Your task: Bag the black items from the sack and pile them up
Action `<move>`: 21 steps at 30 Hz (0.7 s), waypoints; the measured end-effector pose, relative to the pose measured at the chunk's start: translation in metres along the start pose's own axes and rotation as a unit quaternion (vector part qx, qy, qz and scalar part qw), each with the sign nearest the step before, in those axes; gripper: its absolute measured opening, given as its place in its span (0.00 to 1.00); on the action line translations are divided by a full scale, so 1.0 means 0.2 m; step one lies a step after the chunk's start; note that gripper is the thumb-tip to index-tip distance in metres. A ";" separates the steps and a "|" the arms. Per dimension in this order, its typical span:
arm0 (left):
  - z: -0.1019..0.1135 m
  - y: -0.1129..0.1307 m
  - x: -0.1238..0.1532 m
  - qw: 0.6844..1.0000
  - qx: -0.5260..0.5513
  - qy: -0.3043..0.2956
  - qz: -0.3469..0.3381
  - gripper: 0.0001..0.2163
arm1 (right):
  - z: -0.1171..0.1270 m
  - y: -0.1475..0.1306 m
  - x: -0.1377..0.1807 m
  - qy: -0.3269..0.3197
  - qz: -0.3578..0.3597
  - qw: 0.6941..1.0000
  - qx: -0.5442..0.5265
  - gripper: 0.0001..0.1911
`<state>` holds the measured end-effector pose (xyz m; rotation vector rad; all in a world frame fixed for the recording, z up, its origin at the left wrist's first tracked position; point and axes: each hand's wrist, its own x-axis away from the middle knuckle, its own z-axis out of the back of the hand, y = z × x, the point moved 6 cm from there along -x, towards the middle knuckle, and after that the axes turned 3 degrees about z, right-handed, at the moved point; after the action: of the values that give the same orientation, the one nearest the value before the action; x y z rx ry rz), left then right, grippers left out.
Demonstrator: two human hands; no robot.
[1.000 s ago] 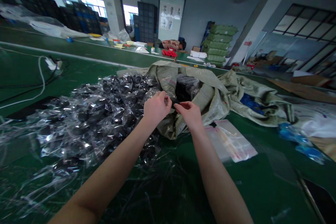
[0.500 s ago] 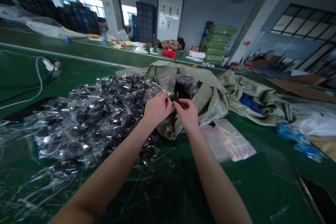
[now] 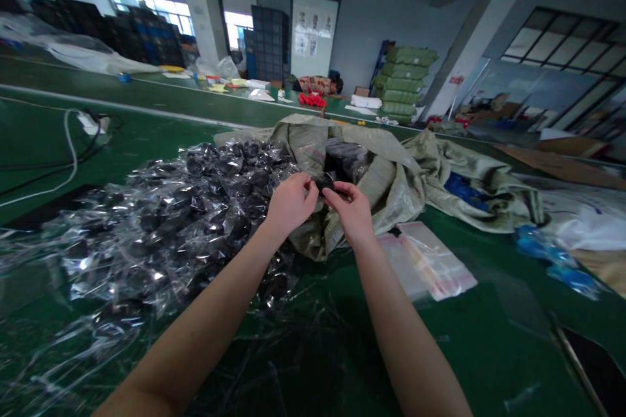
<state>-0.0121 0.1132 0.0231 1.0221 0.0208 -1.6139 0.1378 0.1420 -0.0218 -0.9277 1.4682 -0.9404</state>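
Note:
Between my two hands is a small black object (image 3: 323,182), partly covered by fingers, so its exact kind does not show. My left hand (image 3: 292,203) pinches its left side, fingers closed. On the other side, the closed fingertips of my right hand (image 3: 353,208) grip it too. Just beyond stands an open woven sack (image 3: 391,176) with dark items inside. A big heap of black pieces in clear plastic bags (image 3: 195,215) spreads to the left of my hands. Flat clear bags (image 3: 430,260) lie on the table right of my right forearm.
A second woven sack (image 3: 489,202) holding something blue lies to the right. Blue wrapped pieces (image 3: 557,260) and a dark flat device (image 3: 591,365) sit near the right edge. At left are a power strip (image 3: 92,122) and a white cable (image 3: 73,156) on the green table (image 3: 161,114).
My right hand has shifted slightly right, away from the left, and more of the black object shows between them. The camera view has moved a little.

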 end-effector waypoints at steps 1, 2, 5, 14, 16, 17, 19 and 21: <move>0.00 0.00 0.00 1.000 -0.004 -0.001 0.008 0.10 | 0.01 0.00 0.00 0.005 0.007 1.000 0.015 0.23; 0.00 -0.01 0.00 1.000 -0.009 -0.002 0.017 0.10 | 0.01 -0.01 0.00 0.007 0.015 0.999 0.029 0.24; 0.00 -0.02 0.00 0.998 -0.023 -0.011 0.051 0.10 | 0.01 -0.05 0.00 0.002 0.051 0.997 0.058 0.20; -0.02 -0.02 0.01 0.997 -0.030 -0.026 0.072 0.11 | 0.05 -0.07 -0.01 0.038 0.068 0.992 0.097 0.13; -0.03 -0.01 0.01 0.997 -0.032 -0.026 0.066 0.11 | 0.06 -0.05 -0.01 0.064 0.036 0.995 0.070 0.17; -0.03 -0.01 0.01 0.997 -0.032 -0.024 0.063 0.11 | 0.06 -0.04 -0.01 0.074 0.014 0.996 0.052 0.18; -0.03 -0.01 0.01 0.998 -0.033 -0.023 0.057 0.11 | 0.06 -0.01 0.00 0.082 -0.035 0.996 0.013 0.18; -0.04 -0.02 0.01 0.997 -0.035 -0.024 0.057 0.11 | 0.04 0.01 0.00 0.074 -0.079 0.994 -0.014 0.16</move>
<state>-0.0103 0.1168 0.0150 0.9149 -0.0126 -1.5229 0.1458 0.1415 -0.0239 -1.0241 1.5531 -1.1274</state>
